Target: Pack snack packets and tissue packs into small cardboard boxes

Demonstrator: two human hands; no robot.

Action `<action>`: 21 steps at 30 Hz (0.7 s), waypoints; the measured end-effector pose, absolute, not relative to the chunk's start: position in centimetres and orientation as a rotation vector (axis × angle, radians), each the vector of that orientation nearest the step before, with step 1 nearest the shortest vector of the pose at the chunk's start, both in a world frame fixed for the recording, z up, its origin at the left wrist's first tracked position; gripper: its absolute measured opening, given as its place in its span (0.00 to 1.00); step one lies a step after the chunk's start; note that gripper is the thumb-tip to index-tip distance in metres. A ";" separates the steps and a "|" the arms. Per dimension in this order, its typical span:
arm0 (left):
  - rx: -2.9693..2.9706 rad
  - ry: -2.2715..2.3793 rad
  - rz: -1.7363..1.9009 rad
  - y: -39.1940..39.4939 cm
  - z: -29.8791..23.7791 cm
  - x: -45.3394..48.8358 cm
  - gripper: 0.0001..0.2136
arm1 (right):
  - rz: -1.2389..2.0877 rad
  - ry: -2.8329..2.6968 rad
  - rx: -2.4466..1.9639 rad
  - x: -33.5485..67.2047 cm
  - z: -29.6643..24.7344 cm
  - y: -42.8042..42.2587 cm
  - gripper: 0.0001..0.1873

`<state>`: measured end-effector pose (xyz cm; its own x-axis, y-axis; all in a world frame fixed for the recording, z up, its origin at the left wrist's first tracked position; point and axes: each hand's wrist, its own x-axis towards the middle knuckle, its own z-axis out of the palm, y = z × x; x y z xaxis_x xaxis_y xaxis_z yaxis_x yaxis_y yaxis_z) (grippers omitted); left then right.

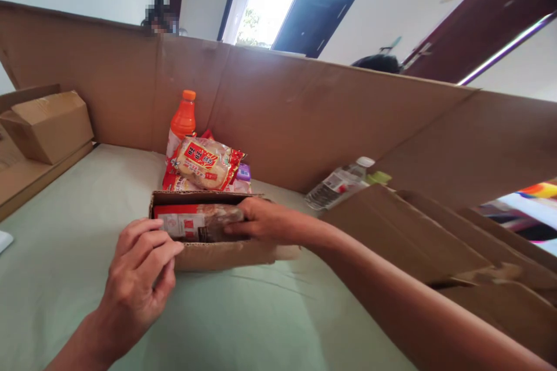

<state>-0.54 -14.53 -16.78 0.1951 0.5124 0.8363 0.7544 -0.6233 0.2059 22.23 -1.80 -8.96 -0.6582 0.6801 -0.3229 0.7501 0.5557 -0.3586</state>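
A small open cardboard box [226,255] stands on the pale green cloth in front of me. Inside it lies a red and white snack packet [191,226] with a clear, brownish end. My right hand [256,219] reaches into the box from the right, its fingers closed on the packet's right end; some fingertips are hidden. At the near left corner, my left hand [141,264] has bent fingers closed over the box's rim. Just behind the box, a bag of rice crackers [202,163] leans on other snack packs, beside an orange drink bottle [184,119].
A tall cardboard wall [282,104] runs along the back. Cardboard boxes [56,127] sit at the left, and cardboard flaps [404,232] at the right. A clear plastic bottle [339,184] lies tilted there. Part of a person [161,16] shows beyond the wall.
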 end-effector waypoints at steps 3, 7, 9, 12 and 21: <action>-2.280 -1.188 -1.417 -14.4 -16.8 -0.6 0.15 | -0.588 2.480 1.233 21.3 -9.2 -1.5 0.14; -2.303 -1.177 -1.435 -13.8 -16.7 -1.0 0.15 | -0.474 2.469 1.130 20.2 -8.4 -0.8 0.19; -2.329 -1.173 -1.445 -13.5 -16.5 -1.2 0.16 | -0.308 2.459 1.129 19.9 -8.0 -0.7 0.17; -2.364 -1.177 -1.475 -13.1 -16.0 -1.8 0.16 | -0.218 2.423 1.134 19.8 -8.1 -0.8 0.11; -2.395 -1.191 -1.387 -12.7 -15.0 -2.3 0.14 | -0.182 2.469 1.205 21.2 -8.0 -1.7 0.15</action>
<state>-2.33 -12.68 -15.05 0.2669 0.5668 0.7794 0.6845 -0.6808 0.2606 21.22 -1.72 -7.99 -0.5568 0.7306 -0.3952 0.7805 0.6230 0.0519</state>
